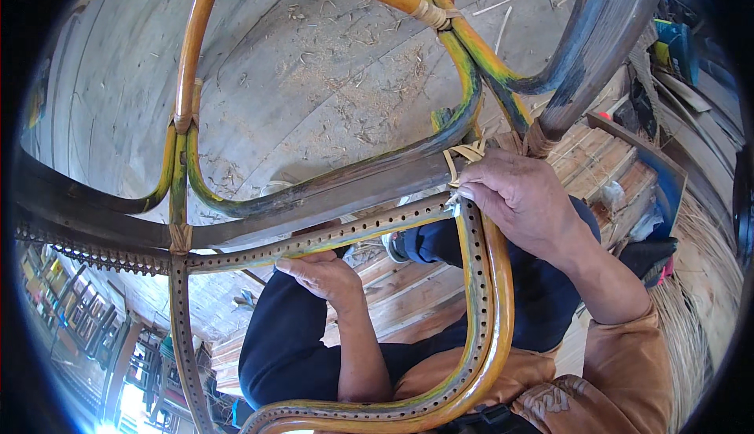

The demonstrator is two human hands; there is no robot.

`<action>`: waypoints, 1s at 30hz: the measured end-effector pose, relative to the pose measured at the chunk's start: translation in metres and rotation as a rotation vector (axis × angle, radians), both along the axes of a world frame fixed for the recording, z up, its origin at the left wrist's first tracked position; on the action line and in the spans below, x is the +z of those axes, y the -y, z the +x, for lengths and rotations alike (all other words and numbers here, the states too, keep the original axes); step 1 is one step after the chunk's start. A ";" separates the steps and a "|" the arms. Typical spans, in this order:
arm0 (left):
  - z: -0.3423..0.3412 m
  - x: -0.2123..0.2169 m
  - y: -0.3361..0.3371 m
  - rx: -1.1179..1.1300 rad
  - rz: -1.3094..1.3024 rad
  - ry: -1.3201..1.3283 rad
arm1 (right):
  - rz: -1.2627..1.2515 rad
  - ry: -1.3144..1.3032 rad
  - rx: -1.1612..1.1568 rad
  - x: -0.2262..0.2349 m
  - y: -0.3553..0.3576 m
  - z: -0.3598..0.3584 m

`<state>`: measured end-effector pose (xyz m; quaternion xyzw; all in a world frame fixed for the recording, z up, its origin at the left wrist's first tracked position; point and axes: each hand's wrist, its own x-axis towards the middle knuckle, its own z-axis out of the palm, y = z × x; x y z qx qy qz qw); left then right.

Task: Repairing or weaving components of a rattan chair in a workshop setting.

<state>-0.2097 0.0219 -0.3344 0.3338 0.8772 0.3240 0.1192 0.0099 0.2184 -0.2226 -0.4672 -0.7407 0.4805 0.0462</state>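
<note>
A chair-like frame of bent cane poles, stained yellow, green and dark brown, spans the view. My right hand [522, 202] is closed at a corner joint, thumb and fingers pinched around a pale binding strip [465, 153] that loops over the pole. Just below, a rail drilled with a row of holes [369, 231] meets a curved drilled side piece [477, 292]. My left hand [326, 277] grips that rail from its near side, thumb along the lower edge and other fingers mostly hidden behind it. A thick dark pole [330, 198] runs beyond the rail.
Pale wooden boards [314, 80] bear scattered shavings. At right are a slatted wooden piece [589, 167], a blue-edged box [664, 190] and a bundle of long pale fibre strands [683, 308]. My legs in dark trousers [283, 332] lie below the frame. Other frames [71, 308] stand at left.
</note>
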 end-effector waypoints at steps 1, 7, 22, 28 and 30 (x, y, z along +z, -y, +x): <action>0.000 0.001 -0.004 -0.010 0.028 -0.121 | -0.001 -0.004 0.002 0.000 0.000 -0.002; 0.021 0.031 -0.047 0.553 0.301 0.563 | 0.053 0.021 0.061 0.000 -0.002 0.001; 0.028 0.042 -0.062 0.629 0.395 0.687 | 0.125 0.142 0.290 0.000 0.002 0.000; 0.023 0.038 -0.052 0.568 0.294 0.635 | 0.103 0.064 0.142 -0.002 0.002 -0.001; 0.025 0.040 -0.056 0.599 0.331 0.651 | 0.098 0.072 0.098 -0.002 0.004 -0.001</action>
